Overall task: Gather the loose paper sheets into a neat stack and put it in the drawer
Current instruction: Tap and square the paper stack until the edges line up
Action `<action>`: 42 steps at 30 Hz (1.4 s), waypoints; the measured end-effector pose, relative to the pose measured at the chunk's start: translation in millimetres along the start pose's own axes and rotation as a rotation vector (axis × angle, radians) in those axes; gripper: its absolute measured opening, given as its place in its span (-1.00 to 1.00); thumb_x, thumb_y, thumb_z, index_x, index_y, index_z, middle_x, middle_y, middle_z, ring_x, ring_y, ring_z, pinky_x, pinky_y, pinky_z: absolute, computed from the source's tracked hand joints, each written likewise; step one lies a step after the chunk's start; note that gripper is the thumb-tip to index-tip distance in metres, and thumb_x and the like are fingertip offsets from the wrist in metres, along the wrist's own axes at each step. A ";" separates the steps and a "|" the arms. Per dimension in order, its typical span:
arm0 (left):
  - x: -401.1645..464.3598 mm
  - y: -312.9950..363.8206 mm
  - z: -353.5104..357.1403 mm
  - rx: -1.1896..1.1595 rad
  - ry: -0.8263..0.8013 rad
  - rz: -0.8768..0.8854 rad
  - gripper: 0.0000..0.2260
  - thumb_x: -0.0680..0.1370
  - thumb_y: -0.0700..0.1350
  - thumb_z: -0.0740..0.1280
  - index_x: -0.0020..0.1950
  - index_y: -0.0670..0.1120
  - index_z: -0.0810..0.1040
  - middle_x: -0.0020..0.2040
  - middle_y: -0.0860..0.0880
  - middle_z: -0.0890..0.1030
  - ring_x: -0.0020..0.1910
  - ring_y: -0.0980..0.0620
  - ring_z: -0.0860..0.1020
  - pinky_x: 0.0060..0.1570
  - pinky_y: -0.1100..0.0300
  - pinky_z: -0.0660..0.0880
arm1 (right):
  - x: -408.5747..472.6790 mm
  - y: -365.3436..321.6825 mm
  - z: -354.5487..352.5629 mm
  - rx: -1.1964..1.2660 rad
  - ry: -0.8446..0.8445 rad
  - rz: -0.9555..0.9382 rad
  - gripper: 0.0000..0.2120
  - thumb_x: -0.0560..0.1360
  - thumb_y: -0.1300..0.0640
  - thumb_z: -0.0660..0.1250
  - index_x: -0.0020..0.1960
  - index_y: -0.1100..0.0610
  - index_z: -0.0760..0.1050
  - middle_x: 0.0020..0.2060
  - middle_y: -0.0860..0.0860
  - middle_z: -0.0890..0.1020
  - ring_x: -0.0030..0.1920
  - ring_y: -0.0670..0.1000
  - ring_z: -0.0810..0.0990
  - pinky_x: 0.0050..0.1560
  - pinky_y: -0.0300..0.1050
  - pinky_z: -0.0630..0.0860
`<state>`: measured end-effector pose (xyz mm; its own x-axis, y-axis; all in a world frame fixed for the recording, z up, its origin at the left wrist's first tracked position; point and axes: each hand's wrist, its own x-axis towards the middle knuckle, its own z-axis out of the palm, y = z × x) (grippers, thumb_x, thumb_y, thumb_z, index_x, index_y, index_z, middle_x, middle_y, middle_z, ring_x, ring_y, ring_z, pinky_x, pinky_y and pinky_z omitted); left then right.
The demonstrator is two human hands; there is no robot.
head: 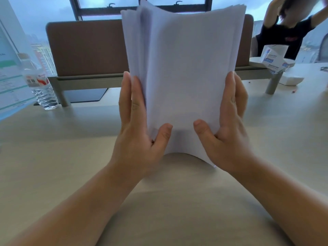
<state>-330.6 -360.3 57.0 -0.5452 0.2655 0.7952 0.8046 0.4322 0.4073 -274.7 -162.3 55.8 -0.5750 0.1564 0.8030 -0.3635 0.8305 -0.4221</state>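
A stack of white paper sheets [182, 71] stands upright on its short edge on the beige desk [53, 157], bowed slightly toward me. My left hand [136, 132] grips its left side, thumb on the front. My right hand [229, 128] grips the right side in the same way. The sheets' top edges fan a little and sit uneven. No drawer is in view.
A brown divider panel [85, 47] runs across the desk behind the stack. A clear water bottle [40, 86] and a printed board [8, 73] stand at the left. At the right are an open paper package [273, 59] and a person in a black shirt [287, 34].
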 end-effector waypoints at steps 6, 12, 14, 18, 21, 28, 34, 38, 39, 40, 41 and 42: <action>4.4 -6.2 -6.1 -0.273 0.111 -0.321 -0.33 0.59 -0.16 0.41 0.64 0.01 0.21 0.45 0.14 0.52 0.35 0.22 0.54 0.22 0.36 0.53 | 7.9 6.1 -10.0 0.225 0.026 0.239 -0.13 0.53 0.20 0.34 0.66 -0.04 -0.09 0.60 -0.07 0.23 0.58 -0.03 0.23 0.52 0.16 0.31; -0.8 -3.5 -5.0 -0.168 0.071 -0.277 -0.80 0.67 -0.17 0.36 0.16 0.08 0.41 -0.10 0.61 0.53 -0.10 0.53 0.54 -0.24 0.58 0.39 | 1.9 1.0 -5.3 0.237 0.089 0.269 -0.58 0.58 0.33 0.23 0.32 -0.07 0.37 0.06 -0.37 0.58 0.06 -0.29 0.56 -0.01 -0.37 0.47; -1.0 -0.6 -6.5 -0.170 0.101 -0.236 -0.80 0.68 -0.19 0.34 0.13 0.08 0.39 -0.09 0.60 0.53 -0.11 0.51 0.54 -0.23 0.58 0.40 | -0.8 -2.2 -4.8 0.215 0.118 0.248 -0.59 0.60 0.32 0.23 0.24 -0.14 0.30 -0.01 -0.48 0.53 -0.01 -0.36 0.53 -0.10 -0.49 0.40; 4.2 3.4 -11.9 -0.220 0.130 -0.173 -0.76 0.64 -0.17 0.34 0.22 0.07 0.37 -0.02 0.53 0.54 -0.05 0.45 0.55 -0.14 0.56 0.40 | 2.3 -8.1 -9.6 0.312 0.132 0.107 -0.48 0.55 0.34 0.22 0.43 0.01 0.24 0.27 -0.18 0.52 0.24 -0.15 0.52 0.23 -0.17 0.51; 7.7 -0.2 -12.6 -0.336 0.160 -0.238 -0.68 0.58 -0.17 0.33 0.28 0.04 0.36 0.03 0.44 0.58 -0.01 0.37 0.59 -0.10 0.51 0.44 | 8.1 -0.8 -12.8 0.433 0.086 0.073 -0.30 0.52 0.35 0.23 0.61 0.23 0.06 0.48 0.11 0.38 0.42 0.09 0.45 0.39 0.24 0.44; 4.1 -4.9 -8.3 -0.291 0.086 -0.302 -0.83 0.60 0.02 0.31 0.16 0.20 0.41 -0.03 0.45 0.58 -0.06 0.37 0.58 -0.22 0.51 0.41 | 3.1 8.1 -4.5 0.346 -0.031 0.157 -0.11 0.51 0.19 0.31 0.66 -0.06 -0.15 0.63 -0.09 0.16 0.62 -0.03 0.16 0.57 0.21 0.21; 7.0 -7.1 -9.2 -0.283 0.127 -0.342 -0.98 0.61 0.09 0.29 0.03 0.24 0.47 -0.10 0.41 0.62 -0.15 0.35 0.58 -0.26 0.46 0.43 | 1.8 4.7 -3.4 0.271 0.005 0.187 -0.11 0.54 0.38 0.30 0.66 0.01 -0.14 0.59 -0.23 0.18 0.58 -0.21 0.17 0.57 -0.10 0.20; 9.5 -16.1 -12.9 -0.331 0.132 -0.384 -0.93 0.67 0.03 0.31 0.01 0.18 0.56 -0.12 0.34 0.68 -0.18 0.31 0.61 -0.22 0.40 0.50 | 8.0 17.4 -3.1 0.515 -0.036 0.345 -0.42 0.57 0.35 0.30 0.50 -0.05 0.34 0.33 -0.13 0.60 0.34 -0.05 0.57 0.38 0.15 0.49; 9.1 -15.5 -12.1 -0.360 0.158 -0.409 -0.89 0.69 -0.03 0.32 0.00 0.14 0.58 -0.15 0.31 0.69 -0.21 0.30 0.62 -0.23 0.39 0.51 | 8.2 17.3 -2.5 0.571 -0.038 0.393 -0.55 0.59 0.35 0.31 0.37 -0.04 0.47 0.20 -0.09 0.68 0.21 -0.02 0.65 0.28 0.15 0.56; 9.1 -15.2 -10.7 -0.401 0.187 -0.447 -0.87 0.70 -0.08 0.31 0.00 0.10 0.60 -0.16 0.28 0.71 -0.23 0.29 0.63 -0.24 0.38 0.52 | 8.6 17.1 -2.2 0.635 -0.034 0.454 -0.65 0.59 0.36 0.32 0.26 -0.02 0.53 0.09 -0.06 0.73 0.09 -0.01 0.69 0.17 0.11 0.62; 9.8 -13.1 -10.1 -0.449 0.214 -0.501 -0.86 0.70 -0.11 0.30 0.02 0.05 0.62 -0.16 0.24 0.72 -0.23 0.26 0.65 -0.25 0.36 0.54 | 9.1 17.9 -2.3 0.707 -0.032 0.521 -0.70 0.59 0.36 0.33 0.20 0.02 0.55 -0.01 -0.04 0.75 -0.03 -0.01 0.71 0.05 0.03 0.65; 10.9 -12.7 -9.4 -0.495 0.251 -0.554 -0.87 0.70 -0.13 0.29 0.04 0.02 0.62 -0.15 0.21 0.74 -0.21 0.24 0.67 -0.24 0.34 0.56 | 10.4 19.2 -3.1 0.760 -0.035 0.585 -0.73 0.58 0.36 0.34 0.18 0.07 0.56 -0.08 -0.02 0.75 -0.12 -0.01 0.71 -0.06 -0.02 0.65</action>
<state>-344.5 -371.0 64.8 -0.8756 -0.1046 0.4716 0.4747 -0.0056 0.8801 -285.3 -143.0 57.4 -0.8333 0.4099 0.3710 -0.3832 0.0553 -0.9220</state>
